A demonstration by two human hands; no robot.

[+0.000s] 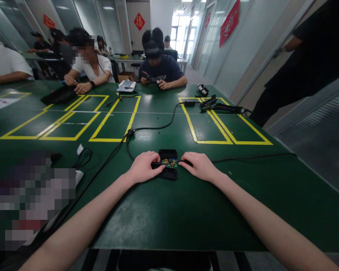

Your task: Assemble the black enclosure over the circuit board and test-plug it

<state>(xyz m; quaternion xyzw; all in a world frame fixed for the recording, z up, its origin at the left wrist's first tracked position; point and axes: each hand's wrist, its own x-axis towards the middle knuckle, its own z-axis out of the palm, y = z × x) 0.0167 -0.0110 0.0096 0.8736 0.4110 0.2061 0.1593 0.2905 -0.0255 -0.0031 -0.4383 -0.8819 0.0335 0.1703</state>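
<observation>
In the head view a small green circuit board (171, 164) with round copper-coloured coils lies between my hands. Black plastic case halves sit around it, one case half (167, 154) on the far side and another case half (168, 173) on the near side. My left hand (145, 166) is closed at the board's left end, thumb and fingers pinching a black cable where it meets the board. At the right end, my right hand (198, 165) pinches the other black cable (223, 160), which runs off to the right. Its fingertips touch or nearly touch the board's edge.
A black cable (113, 150) with a knot runs across the green table (147, 214). Yellow tape frames (214, 142) mark its far half. Black tool-like gear (223, 108) lies far right. Co-workers sit opposite; another person (299, 56) stands right. A blurred-out object (31, 203) lies left.
</observation>
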